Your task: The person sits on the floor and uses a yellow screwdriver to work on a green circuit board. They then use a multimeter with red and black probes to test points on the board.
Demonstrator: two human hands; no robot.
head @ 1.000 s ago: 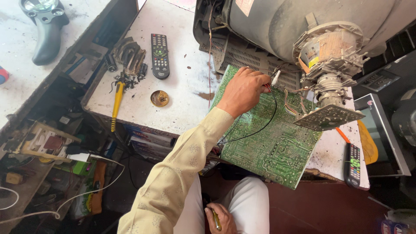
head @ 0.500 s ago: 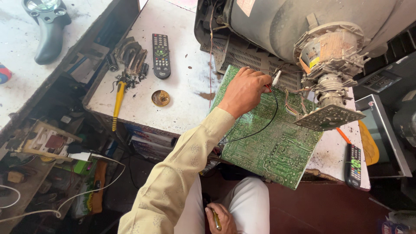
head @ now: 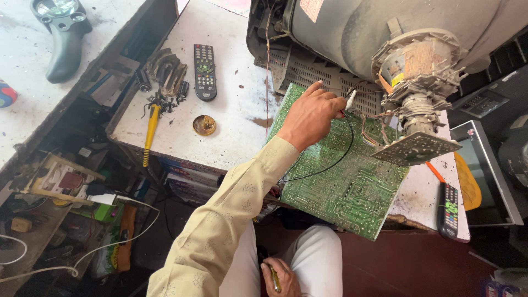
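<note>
left hand (head: 309, 114) extended, right hand (head: 281, 278) lowered

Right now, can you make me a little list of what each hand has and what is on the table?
left hand: pinches a white clip on a black wire, above the green circuit board
right hand: in the lap, holding a thin yellow-green tool
table: old television set, black remote, yellow-handled screwdriver, small round tin
far edge: second remote

Pink label (head: 312, 9) on grey tube (head: 363, 27)
</note>
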